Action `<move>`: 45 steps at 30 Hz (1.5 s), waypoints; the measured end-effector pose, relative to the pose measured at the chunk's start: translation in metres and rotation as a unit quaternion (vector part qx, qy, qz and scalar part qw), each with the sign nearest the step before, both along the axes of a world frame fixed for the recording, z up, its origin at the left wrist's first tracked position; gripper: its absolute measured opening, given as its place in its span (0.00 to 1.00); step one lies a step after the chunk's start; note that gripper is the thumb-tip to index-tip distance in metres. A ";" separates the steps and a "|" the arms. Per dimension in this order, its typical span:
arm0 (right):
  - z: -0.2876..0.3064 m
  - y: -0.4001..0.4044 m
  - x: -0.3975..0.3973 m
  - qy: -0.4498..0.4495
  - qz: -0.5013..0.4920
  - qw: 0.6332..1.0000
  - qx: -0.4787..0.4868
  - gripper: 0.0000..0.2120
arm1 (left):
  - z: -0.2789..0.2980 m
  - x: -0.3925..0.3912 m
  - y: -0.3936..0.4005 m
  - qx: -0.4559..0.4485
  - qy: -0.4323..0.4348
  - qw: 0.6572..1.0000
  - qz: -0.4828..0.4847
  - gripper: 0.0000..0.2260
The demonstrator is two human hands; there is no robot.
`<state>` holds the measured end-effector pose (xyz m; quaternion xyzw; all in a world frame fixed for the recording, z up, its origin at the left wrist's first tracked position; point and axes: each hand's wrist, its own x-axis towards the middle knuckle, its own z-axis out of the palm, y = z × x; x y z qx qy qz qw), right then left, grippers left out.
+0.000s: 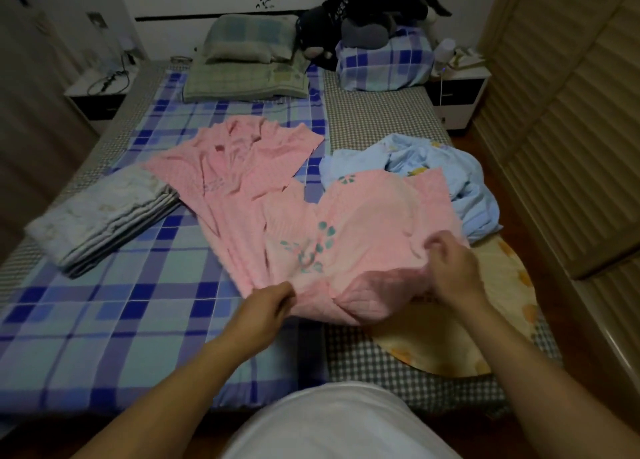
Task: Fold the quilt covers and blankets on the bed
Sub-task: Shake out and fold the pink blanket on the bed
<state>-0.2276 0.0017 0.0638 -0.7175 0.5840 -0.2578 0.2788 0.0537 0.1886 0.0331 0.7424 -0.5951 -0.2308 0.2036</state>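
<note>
While both forearms reach forward, left hand [268, 308] and right hand [450, 268] fingers pinching pink blanket [363, 223]

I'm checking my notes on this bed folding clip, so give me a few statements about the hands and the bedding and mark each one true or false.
1. Both hands grip the pink blanket at its near edge. True: the left hand and the right hand each hold it.
2. A folded pale stack lies on the left side of the bed. True.
3. The light blue cover is neatly folded. False: it lies crumpled at the right, behind the pink blanket.
4. The pink blanket is plain. False: it bears teal flower marks.
5. The dark plush toy sits at the foot of the bed. False: it is at the head, beside the pillows.
</note>
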 end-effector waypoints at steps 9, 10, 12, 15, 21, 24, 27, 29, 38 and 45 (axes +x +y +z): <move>-0.015 0.082 0.091 0.083 0.399 0.908 0.095 0.07 | 0.009 -0.016 -0.004 -0.064 0.109 0.990 -0.062 0.06; -0.017 0.080 0.090 0.088 0.396 0.911 0.076 0.09 | 0.004 -0.012 -0.002 -0.066 0.115 0.989 -0.060 0.06; -0.019 0.077 0.091 0.111 0.398 0.910 0.005 0.11 | 0.000 -0.009 -0.002 -0.077 0.136 0.985 -0.067 0.05; -0.008 0.078 0.091 0.142 0.372 0.916 -0.042 0.10 | 0.000 0.000 -0.010 -0.074 0.167 0.980 -0.077 0.08; 0.060 0.056 0.072 0.185 0.187 0.950 -0.167 0.11 | 0.002 0.059 -0.041 -0.113 0.106 0.977 -0.146 0.15; 0.110 0.034 0.074 0.178 0.056 0.942 -0.280 0.13 | 0.023 0.086 -0.070 -0.157 0.063 0.966 -0.195 0.13; 0.168 0.010 0.076 0.131 -0.060 0.923 -0.357 0.13 | 0.058 0.108 -0.098 -0.173 0.052 0.960 -0.212 0.11; 0.200 -0.005 0.073 0.071 -0.133 0.909 -0.389 0.12 | 0.076 0.117 -0.111 -0.159 0.015 0.958 -0.239 0.12; 0.197 -0.087 0.063 0.079 -0.289 0.916 -0.268 0.16 | 0.014 0.127 -0.087 -0.072 -0.059 0.968 -0.233 0.14; 0.163 -0.114 0.073 0.132 -0.284 0.935 -0.168 0.13 | 0.011 0.102 -0.014 -0.114 0.058 0.970 -0.205 0.11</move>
